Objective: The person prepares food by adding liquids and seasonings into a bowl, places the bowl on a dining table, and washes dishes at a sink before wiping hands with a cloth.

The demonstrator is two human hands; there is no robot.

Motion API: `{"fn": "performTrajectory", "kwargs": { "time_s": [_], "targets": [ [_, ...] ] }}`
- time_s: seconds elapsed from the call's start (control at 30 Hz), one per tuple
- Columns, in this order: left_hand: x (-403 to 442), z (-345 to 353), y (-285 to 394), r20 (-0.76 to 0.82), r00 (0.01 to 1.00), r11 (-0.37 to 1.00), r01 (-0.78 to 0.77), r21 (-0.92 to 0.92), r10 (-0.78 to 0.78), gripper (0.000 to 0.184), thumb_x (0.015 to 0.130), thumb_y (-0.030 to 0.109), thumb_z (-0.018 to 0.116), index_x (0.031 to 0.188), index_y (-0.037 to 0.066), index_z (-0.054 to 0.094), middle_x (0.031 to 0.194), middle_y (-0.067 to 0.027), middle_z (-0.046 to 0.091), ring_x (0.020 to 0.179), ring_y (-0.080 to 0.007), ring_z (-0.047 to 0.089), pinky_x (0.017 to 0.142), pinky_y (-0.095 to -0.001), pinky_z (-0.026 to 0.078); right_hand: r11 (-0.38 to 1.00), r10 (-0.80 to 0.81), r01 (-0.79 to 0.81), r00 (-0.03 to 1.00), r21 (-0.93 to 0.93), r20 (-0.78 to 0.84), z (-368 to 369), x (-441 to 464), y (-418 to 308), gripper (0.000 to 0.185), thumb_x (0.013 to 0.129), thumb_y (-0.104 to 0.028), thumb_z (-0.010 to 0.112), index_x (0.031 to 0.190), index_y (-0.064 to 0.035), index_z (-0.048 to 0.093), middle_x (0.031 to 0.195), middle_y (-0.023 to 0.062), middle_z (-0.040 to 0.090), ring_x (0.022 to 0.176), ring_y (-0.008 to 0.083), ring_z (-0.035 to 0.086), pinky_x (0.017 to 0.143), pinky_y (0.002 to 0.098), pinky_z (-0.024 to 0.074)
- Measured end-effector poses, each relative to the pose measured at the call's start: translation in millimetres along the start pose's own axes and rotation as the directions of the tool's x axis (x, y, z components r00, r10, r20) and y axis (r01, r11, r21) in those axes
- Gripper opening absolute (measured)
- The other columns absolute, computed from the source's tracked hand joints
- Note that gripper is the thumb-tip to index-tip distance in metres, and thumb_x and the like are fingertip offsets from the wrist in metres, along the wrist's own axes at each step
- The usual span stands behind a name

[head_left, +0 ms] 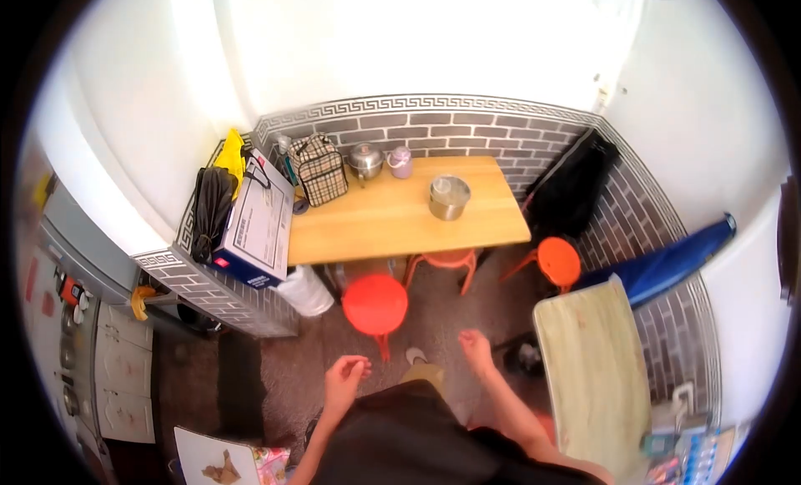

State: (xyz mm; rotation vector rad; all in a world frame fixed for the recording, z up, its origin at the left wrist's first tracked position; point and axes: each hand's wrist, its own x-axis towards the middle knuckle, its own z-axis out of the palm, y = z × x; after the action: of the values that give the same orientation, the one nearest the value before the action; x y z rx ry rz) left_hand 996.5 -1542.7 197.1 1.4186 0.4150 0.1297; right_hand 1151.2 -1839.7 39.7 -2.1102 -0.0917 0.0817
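Note:
My left hand (346, 380) is raised over the floor at lower centre, its fingers curled together; whatever it may hold is too small to make out. To the right, my right hand (476, 351) hangs in front of me with its fingers bent inward, also too small to read clearly. Both hands are apart from the furniture. Nearest the left one is a round red stool (375, 305). Beyond them stands a wooden table (375, 226) bearing a steel pot (450, 198), a lidded metal pot (365, 161), a purple container (400, 162) and a checked bag (319, 171).
A large box (257, 218) stands at the table's left end, with a white bag (305, 291) below. An orange stool (558, 262) and a cloth-covered table (594, 360) are on the right. A blue folded item (667, 264) leans on the wall. A white board (204, 452) is lower left.

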Motion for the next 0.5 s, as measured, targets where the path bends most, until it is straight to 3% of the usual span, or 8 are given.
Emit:
{"fn": "performTrajectory", "kwargs": {
  "time_s": [0.1, 0.13, 0.17, 0.2, 0.23, 0.33, 0.43, 0.5],
  "targets": [
    [58, 13, 16, -0.137, 0.99, 1.0, 0.013, 0.013, -0.011, 0.015, 0.093, 0.007, 0.054, 0.101, -0.004, 0.059, 0.093, -0.0105, 0.066, 0.083, -0.0145, 0.063, 0.075, -0.0261, 0.052, 0.97, -0.236, 0.241, 0.964, 0.031, -0.123, 14, 159, -46, 0.016, 0.081, -0.011, 0.062, 0.094, -0.0019, 0.063, 0.088, 0.0125, 0.061, 0.077, 0.03, 0.061, 0.074, 0.0353, 0.0485],
    [74, 19, 22, -0.184, 0.983, 1.0, -0.014, 0.003, 0.015, 0.015, 0.093, 0.007, 0.054, 0.101, -0.003, 0.059, 0.093, -0.01, 0.066, 0.083, -0.0145, 0.063, 0.075, -0.0261, 0.052, 0.915, -0.402, 0.403, 0.898, -0.03, -0.18, 19, 214, -55, 0.014, 0.081, -0.008, 0.06, 0.094, -0.0024, 0.062, 0.088, 0.0137, 0.061, 0.08, 0.0296, 0.061, 0.074, 0.0356, 0.0483],
    [86, 25, 29, -0.228, 0.973, 1.0, -0.017, 0.002, 0.017, 0.015, 0.093, 0.007, 0.054, 0.101, -0.003, 0.059, 0.093, -0.01, 0.066, 0.083, -0.0145, 0.063, 0.075, -0.0261, 0.052, 0.937, -0.311, 0.29, 0.947, -0.195, -0.083, 24, 269, -55, 0.019, 0.081, -0.005, 0.059, 0.1, -0.0032, 0.06, 0.093, 0.0166, 0.06, 0.08, 0.0323, 0.06, 0.08, 0.0391, 0.0466],
    [98, 30, 33, -0.246, 0.969, 1.0, -0.016, 0.007, 0.017, 0.015, 0.093, 0.008, 0.054, 0.101, -0.003, 0.059, 0.093, -0.0097, 0.065, 0.083, -0.0143, 0.063, 0.075, -0.0261, 0.052, 0.982, -0.175, 0.182, 0.976, 0.042, -0.126, 17, 292, -109, 0.028, 0.079, -0.005, 0.06, 0.107, -0.0032, 0.057, 0.1, 0.0194, 0.057, 0.087, 0.0355, 0.057, 0.086, 0.0443, 0.0424],
    [108, 32, 34, -0.267, 0.964, 1.0, -0.012, 0.01, 0.015, 0.015, 0.093, 0.009, 0.055, 0.101, -0.003, 0.059, 0.093, -0.0094, 0.065, 0.083, -0.0142, 0.063, 0.075, -0.026, 0.052, 0.839, -0.516, 0.456, 0.84, -0.298, -0.168, 37, 362, -65, 0.033, 0.077, -0.007, 0.063, 0.109, -0.0015, 0.055, 0.106, 0.0199, 0.054, 0.096, 0.0375, 0.052, 0.088, 0.0477, 0.0394],
    [123, 29, 27, -0.363, 0.932, 1.0, 0.003, -0.008, -0.006, 0.016, 0.093, 0.01, 0.054, 0.102, -0.002, 0.06, 0.093, -0.009, 0.066, 0.084, -0.0139, 0.064, 0.076, -0.0259, 0.051, 0.627, -0.614, 0.461, 0.788, -0.627, -0.034, 50, 456, -79, 0.042, 0.071, -0.016, 0.069, 0.108, -0.0024, 0.055, 0.107, 0.0164, 0.056, 0.101, 0.0354, 0.05, 0.084, 0.0463, 0.0411],
    [125, 21, 40, -0.452, 0.889, 0.996, 0.089, 0.003, -0.078, 0.016, 0.094, 0.011, 0.054, 0.103, -0.001, 0.06, 0.093, -0.0084, 0.066, 0.085, -0.0134, 0.064, 0.077, -0.0256, 0.051, 0.414, -0.693, 0.4, 0.721, -0.818, 0.001, 86, 538, -10, 0.047, 0.065, -0.023, 0.072, 0.106, -0.0051, 0.057, 0.101, 0.0146, 0.059, 0.092, 0.033, 0.054, 0.078, 0.0455, 0.0436],
    [124, 11, 39, -0.524, 0.848, 0.997, 0.08, -0.023, -0.08, 0.016, 0.094, 0.011, 0.054, 0.103, -0.001, 0.06, 0.093, -0.0084, 0.066, 0.085, -0.0133, 0.064, 0.077, -0.0255, 0.051, 0.422, -0.674, 0.446, 0.737, -0.79, 0.056, 104, 588, 37, 0.019, 0.063, -0.02, 0.068, 0.077, -0.0066, 0.068, 0.081, 0.0127, 0.062, 0.082, 0.0304, 0.057, 0.073, 0.0443, 0.0452]
  ]
}}
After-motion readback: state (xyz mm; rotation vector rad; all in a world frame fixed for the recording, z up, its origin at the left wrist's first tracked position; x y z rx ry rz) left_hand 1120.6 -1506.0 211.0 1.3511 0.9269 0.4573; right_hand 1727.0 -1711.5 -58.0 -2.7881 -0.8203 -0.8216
